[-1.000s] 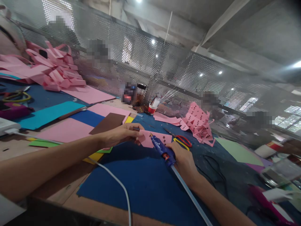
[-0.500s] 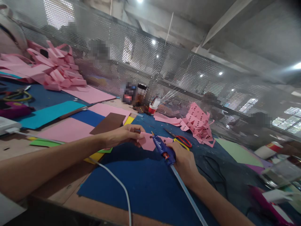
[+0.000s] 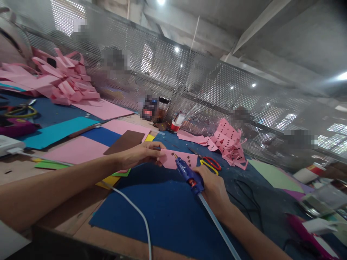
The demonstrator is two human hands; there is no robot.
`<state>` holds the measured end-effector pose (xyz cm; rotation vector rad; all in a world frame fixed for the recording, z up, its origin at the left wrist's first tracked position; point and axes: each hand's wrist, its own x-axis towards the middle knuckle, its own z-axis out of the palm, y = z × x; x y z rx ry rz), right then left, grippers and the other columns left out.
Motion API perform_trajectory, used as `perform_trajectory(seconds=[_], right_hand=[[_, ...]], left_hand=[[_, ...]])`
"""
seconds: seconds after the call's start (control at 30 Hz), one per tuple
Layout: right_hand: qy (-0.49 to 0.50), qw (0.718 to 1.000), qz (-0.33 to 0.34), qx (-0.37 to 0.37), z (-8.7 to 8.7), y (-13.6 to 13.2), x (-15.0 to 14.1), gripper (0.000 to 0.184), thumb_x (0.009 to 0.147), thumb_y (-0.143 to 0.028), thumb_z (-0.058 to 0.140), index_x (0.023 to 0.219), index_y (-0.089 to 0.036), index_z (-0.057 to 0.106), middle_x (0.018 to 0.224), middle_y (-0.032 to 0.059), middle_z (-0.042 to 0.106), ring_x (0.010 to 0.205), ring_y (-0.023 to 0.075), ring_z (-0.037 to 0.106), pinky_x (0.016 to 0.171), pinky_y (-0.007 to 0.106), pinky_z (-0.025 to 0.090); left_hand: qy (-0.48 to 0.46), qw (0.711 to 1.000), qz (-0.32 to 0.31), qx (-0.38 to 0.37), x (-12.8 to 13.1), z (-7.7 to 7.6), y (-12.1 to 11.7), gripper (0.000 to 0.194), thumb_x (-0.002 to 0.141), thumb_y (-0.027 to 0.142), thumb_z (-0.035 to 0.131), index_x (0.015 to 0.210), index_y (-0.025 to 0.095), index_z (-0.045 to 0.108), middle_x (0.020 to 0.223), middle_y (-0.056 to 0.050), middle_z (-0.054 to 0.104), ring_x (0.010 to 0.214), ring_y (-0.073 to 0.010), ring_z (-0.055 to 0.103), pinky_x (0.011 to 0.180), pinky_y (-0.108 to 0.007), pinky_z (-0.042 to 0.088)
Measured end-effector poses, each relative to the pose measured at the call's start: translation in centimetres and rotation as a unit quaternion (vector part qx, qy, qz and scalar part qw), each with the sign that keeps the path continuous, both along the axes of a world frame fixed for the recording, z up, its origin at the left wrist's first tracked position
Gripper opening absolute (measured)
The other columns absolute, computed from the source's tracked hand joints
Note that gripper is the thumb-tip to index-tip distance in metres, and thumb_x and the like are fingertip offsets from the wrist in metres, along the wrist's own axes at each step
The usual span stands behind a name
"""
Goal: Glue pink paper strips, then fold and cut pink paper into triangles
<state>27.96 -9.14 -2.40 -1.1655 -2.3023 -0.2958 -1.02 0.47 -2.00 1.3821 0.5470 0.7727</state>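
Observation:
My left hand (image 3: 150, 153) pinches the left end of a small pink piece of paper (image 3: 168, 161) marked with several dark squares. My right hand (image 3: 214, 186) is wrapped round a blue hot glue gun (image 3: 187, 173), from whose back a long translucent glue stick (image 3: 217, 222) sticks out. The gun's nozzle points up and left, over the pink piece near one dark square; whether it touches cannot be made out. Beneath both hands lies a dark blue sheet (image 3: 146, 213). Behind the right hand are scissors with red handles (image 3: 213, 162) and a yellow-handled tool (image 3: 208, 167).
Pink strips (image 3: 70, 83) are heaped at the far left. Dotted pink strips (image 3: 227, 142) lie at the back right. A red and white cup (image 3: 176, 124) stands by the mesh panel (image 3: 168, 61). A white cable (image 3: 135, 206) crosses the near left, beside a brown sheet (image 3: 125, 141).
The glue gun has swung slightly down and right against the pink piece. The piece is tilted differently, so more of its dark squares show. My left hand keeps its pinch.

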Motion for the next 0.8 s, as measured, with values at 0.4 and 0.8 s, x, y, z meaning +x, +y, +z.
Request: perform_trajectory(seconds=[0.4,0.8], right_hand=[[-0.006,1.000,0.005,0.019,0.09,0.10,-0.11,0.012,0.097,-0.020,0.056,0.108,-0.020,0.060,0.097,0.0049,0.068,0.083,0.0209,0.067,0.067,0.029,0.043],[-0.001,1.000,0.010,0.000,0.19,-0.06,-0.17,0.013,0.096,-0.020,0.056,0.108,-0.020,0.060,0.098,0.0056,0.069,0.084,0.0206,0.067,0.068,0.029,0.043]], left_hand=[[0.003,1.000,-0.003,-0.004,-0.09,-0.08,0.09,0.017,0.085,0.028,0.075,0.096,0.019,0.065,0.090,-0.004,0.072,0.078,-0.0157,0.068,0.077,-0.028,0.052],[0.008,1.000,-0.004,-0.006,0.01,0.02,0.11,0.019,0.084,0.028,0.075,0.095,0.018,0.064,0.089,-0.004,0.072,0.077,-0.0161,0.068,0.076,-0.028,0.052]])
